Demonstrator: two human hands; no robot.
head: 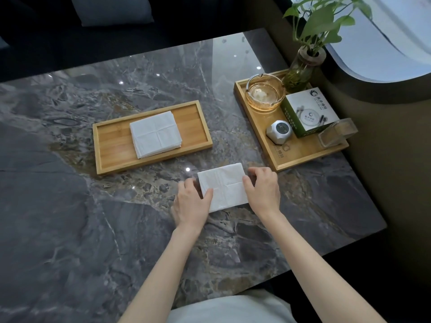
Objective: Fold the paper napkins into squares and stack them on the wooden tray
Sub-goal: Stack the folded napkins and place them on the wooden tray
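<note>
A white paper napkin, folded into a near-square, lies flat on the dark marble table. My left hand pinches its left edge, thumb on top. At the napkin's right edge, my right hand grips it with thumb and fingers. Further back and to the left sits a shallow wooden tray with a neat stack of folded white napkins in its middle. The napkin in my hands is just in front of the tray's right end, apart from it.
A second wooden tray at the right holds a glass ashtray, a green and white box, a small white device, a clear holder and a plant in a glass bottle. The table's right edge runs close behind it.
</note>
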